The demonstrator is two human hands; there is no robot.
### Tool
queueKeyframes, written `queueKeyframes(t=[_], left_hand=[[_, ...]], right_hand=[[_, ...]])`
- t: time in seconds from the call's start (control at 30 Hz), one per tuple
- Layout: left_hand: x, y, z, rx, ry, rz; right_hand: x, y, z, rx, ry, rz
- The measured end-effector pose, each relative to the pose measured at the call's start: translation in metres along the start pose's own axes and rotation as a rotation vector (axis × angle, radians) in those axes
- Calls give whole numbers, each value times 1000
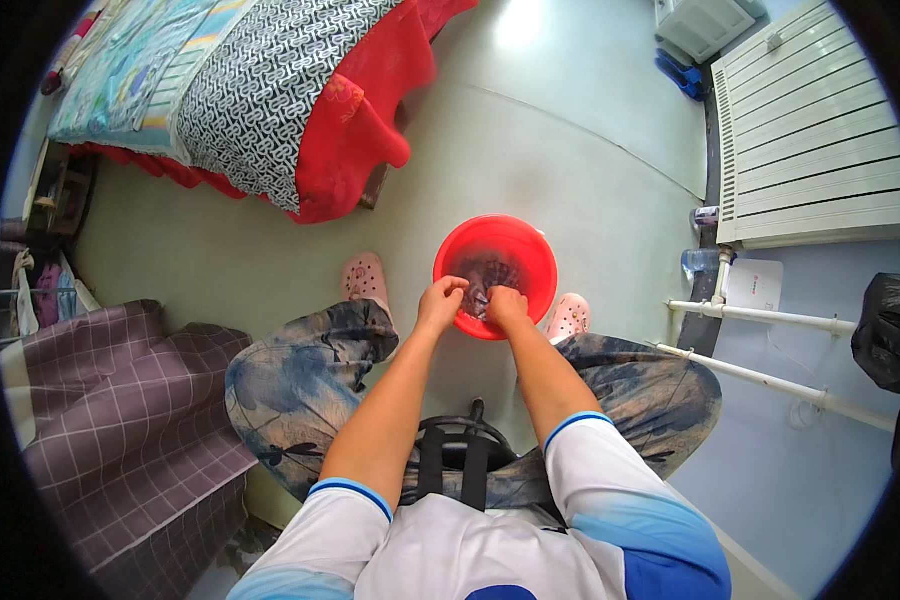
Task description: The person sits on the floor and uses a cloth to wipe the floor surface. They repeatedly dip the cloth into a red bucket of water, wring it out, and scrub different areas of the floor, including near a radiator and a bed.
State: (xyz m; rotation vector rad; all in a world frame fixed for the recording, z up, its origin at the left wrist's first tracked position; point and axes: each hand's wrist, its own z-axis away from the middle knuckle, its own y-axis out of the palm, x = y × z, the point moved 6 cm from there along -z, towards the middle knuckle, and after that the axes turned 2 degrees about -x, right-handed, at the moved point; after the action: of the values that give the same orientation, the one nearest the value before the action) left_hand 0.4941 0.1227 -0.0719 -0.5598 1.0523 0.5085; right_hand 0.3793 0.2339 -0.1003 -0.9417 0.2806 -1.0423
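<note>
A red plastic basin (pixel 544 277) stands on the floor between my feet. Inside it lies a dark, wet-looking bundle (pixel 495 271), probably cloth, blurred in places. My left hand (pixel 441 304) reaches over the near left part of the rim, fingers bent inward beside the bundle; whether it grips any of it cannot be made out. Closed in a fist, my right hand (pixel 508 306) is at the near side of the basin, against the dark bundle, with a small pale bit showing at its fingers. The fingertips of the right hand are hidden.
Pink clogs (pixel 365 277) are on my feet, either side of the basin. A bed with a red skirt (pixel 375 112) stands ahead left. To the right are a white radiator (pixel 817 135), white pipes (pixel 765 316) and bottles (pixel 699 261). Checked purple fabric (pixel 135 412) hangs at left.
</note>
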Motion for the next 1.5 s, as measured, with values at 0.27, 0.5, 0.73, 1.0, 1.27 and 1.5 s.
queueKeyframes(t=[0.27,0.5,0.73,1.0,1.27,1.5], left_hand=[[-48,10,-6,71,449,-745],[-84,15,5,44,401,-503],[-99,21,23,331,365,-354],[-112,15,27,306,305,-156],[-89,15,7,337,261,-25],[-126,26,25,228,548,-225]], right_hand=[[16,-92,75,-280,-365,-563],[38,-184,143,-547,-638,-612],[44,-204,160,-652,-619,-718],[45,-215,165,-666,-636,-719],[24,-188,138,-566,-556,-807],[31,-186,141,-579,-538,-783]])
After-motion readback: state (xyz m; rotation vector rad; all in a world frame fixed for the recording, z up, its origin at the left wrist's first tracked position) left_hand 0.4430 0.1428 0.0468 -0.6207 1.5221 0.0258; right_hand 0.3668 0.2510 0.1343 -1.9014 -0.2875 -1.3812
